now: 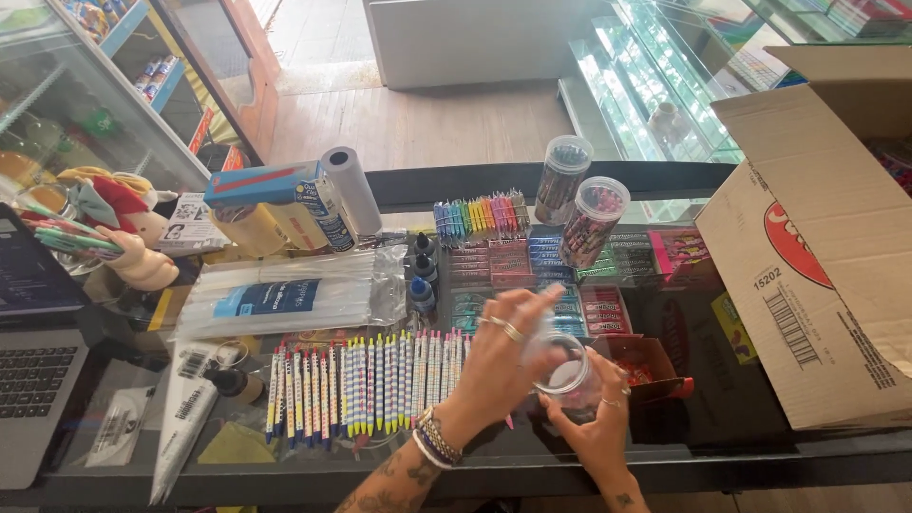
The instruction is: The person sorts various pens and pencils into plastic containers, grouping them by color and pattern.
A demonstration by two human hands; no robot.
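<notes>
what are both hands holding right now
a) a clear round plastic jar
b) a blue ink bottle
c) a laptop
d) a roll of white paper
a: the left hand and right hand both close around the clear round plastic jar over the dark counter, beside the row of pens.

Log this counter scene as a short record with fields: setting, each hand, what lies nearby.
setting: shop counter with a dark glass top, seen from above
left hand: over the mouth of a clear jar, fingers spread
right hand: grips the jar from below
left of hands: row of pens lying side by side
right of hands: small red box, open; big cardboard box
behind: two lidded jars, ink bottles, paper roll
far left: laptop
</notes>
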